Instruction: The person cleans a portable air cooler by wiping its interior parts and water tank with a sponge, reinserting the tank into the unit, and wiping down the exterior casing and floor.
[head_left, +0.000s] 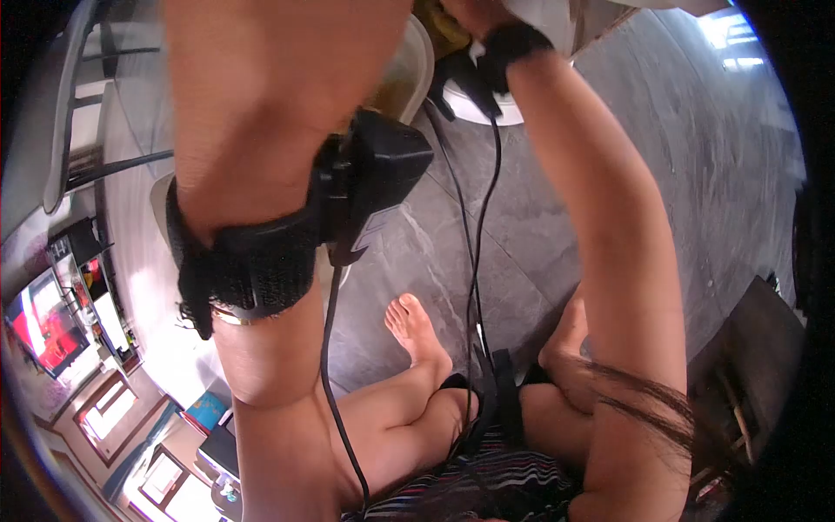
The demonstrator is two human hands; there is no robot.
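My left hand [283,78] reaches up past the top edge, large and close to the camera, with its fingers out of sight. Below it, a black strap [261,257] and a boxy black device [383,161] sit on the wrist. Partly behind this hand is a pale tub [422,65] with something yellowish inside. My right hand [472,12] shows only in part at the top, its fingers cut off, near a yellow thing [448,33] too hidden to name. That wrist also wears a black band [520,48]. What either hand holds cannot be made out.
Two black cables [477,235] hang over the grey tiled floor [522,235]; another cable [329,365] runs along my left arm. A round white base [483,109] stands near the tub. There is a metal frame [122,165] at left and a dark chair [752,357] at right.
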